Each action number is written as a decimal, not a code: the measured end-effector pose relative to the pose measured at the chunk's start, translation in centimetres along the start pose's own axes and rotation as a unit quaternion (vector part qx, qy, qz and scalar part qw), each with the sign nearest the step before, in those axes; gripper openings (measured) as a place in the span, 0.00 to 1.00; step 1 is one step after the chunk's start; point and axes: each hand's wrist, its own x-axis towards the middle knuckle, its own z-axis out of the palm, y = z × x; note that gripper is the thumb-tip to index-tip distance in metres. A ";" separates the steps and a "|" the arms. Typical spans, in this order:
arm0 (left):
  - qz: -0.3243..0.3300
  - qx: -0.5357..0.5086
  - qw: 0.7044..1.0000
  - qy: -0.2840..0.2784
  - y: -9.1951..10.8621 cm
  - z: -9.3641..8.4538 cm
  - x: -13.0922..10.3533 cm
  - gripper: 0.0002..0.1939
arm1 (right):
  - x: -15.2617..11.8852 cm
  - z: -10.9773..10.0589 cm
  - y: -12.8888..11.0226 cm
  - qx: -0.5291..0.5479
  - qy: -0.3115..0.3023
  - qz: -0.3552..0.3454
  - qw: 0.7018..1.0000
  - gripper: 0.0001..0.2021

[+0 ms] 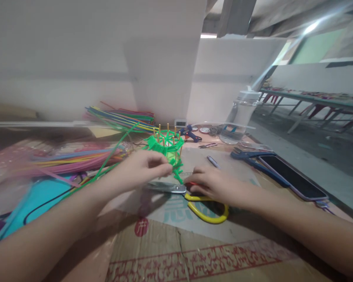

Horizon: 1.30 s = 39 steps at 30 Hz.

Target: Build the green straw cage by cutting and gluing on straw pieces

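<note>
L hand (pixel 148 168) half-curled by yellow-handled steel scissors' (pixel 180 189) blades, R hand (pixel 207 181) by handles; can't tell if either grip holds anything. Prob. best: L fingertips clear of blades.

Dark-screened phone (pixel 292 177) flat at right. Clear bottle (pixel 239 117) with whitish lid upright farther back. Small digital display (pixel 181 123) near pale wall (pixel 91 51). Long table (pixel 314 99) in right background, red stools (pixel 323 112) underneath.

The head camera faces forward and down, close above the table (pixel 90 254).
</note>
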 end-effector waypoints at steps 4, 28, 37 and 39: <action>-0.006 0.004 1.000 0.018 -0.6 3.9 0.4 0.15 | 2.1 1.1 1.5 -0.105 0.049 -0.083 0.990 0.14; -0.031 -0.131 0.991 -0.001 -3.5 7.8 1.1 0.14 | 1.8 0.4 1.7 -0.252 -0.039 -0.120 0.959 0.08; -0.029 -0.139 0.990 0.005 -3.5 7.9 1.0 0.15 | 1.6 -0.9 1.8 -0.145 0.066 0.049 0.986 0.04; -0.028 -0.154 0.988 0.009 -3.5 7.8 1.0 0.15 | 1.9 -0.9 2.0 -0.018 0.131 0.086 0.987 0.04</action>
